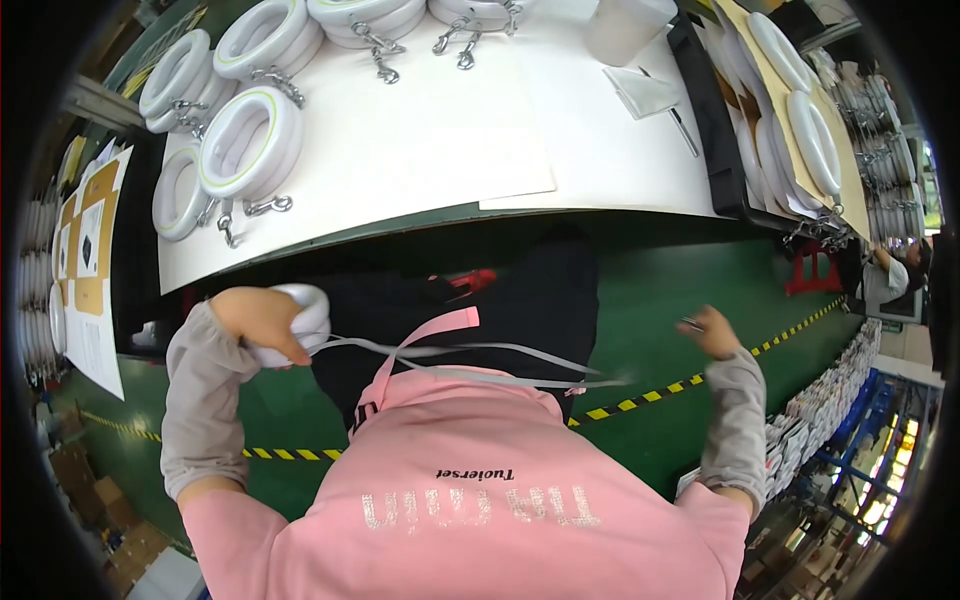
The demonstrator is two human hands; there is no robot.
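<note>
At the lower left, my left hand grips a thick white ring-shaped coil, fingers wrapped round it. Two pale grey strands run from that coil to the right, across my lap; their far end is blurred. Out to the right, apart from the strands, my right hand is closed in a pinch. A small dark metallic tip pokes out of its fingers, too little of it showing to name the thing.
More white coils with metal snap hooks lie along the left and back of the white-covered table. Toward its right are a translucent cup, a clear packet, a pen and a black bin of coils.
</note>
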